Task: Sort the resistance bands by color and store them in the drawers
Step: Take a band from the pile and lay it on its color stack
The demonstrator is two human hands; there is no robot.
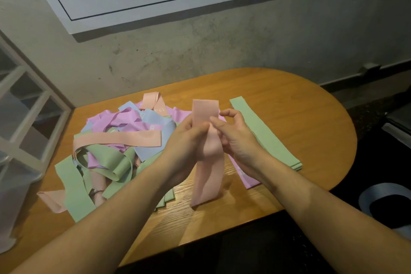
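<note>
Both hands hold one peach band above the desk.
Mixed band pile [115, 140] lies left; left hand [189, 140] and right hand [235, 138], each grip clamped on the upright peach band [206, 162]; green stack [266, 133] lies right on the desk [311, 107].

Dim, warm indoor light; the rounded wooden worktop [289, 104] glows brightest at its middle while the floor at right falls into near-black. Wide-angle bending curves the edges; left edge blurs.

Both forearms bare; no sleeves or jewellery.
</note>
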